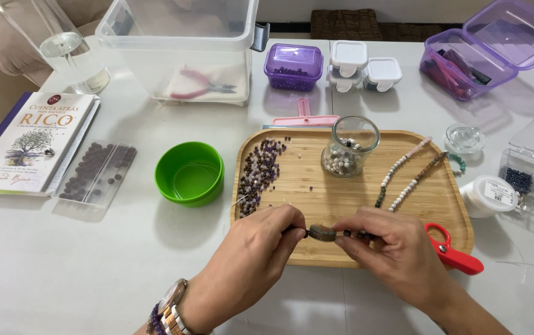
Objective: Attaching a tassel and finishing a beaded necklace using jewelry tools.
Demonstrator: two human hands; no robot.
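At the left edge of the frame lies a book [31, 141] with a pale cover showing a tree and large orange lettering, and just right of it a clear flat packet [96, 174] of dark round beads. A round green tub [189, 173] sits left of centre. Along the top stand a big clear bin [180, 49] holding pink-handled pliers, a purple lidded box [293, 66], small white-lidded pots [364, 72] and, upper right, an open purple case [490, 46]. A white jar [489, 195] with a printed label lies at the right, beside the wooden tray [341, 192].

At the lower centre, over the tray's near edge, the left hand [248, 260] and right hand [397, 248] pinch a short beaded strand [329, 233] between thumb and fingertips, both closed tight on it. The strand's long axis runs roughly level, left to right across the frame (its ends are hidden by the fingers). Red-handled scissors [456, 254] lie just right of the right hand.
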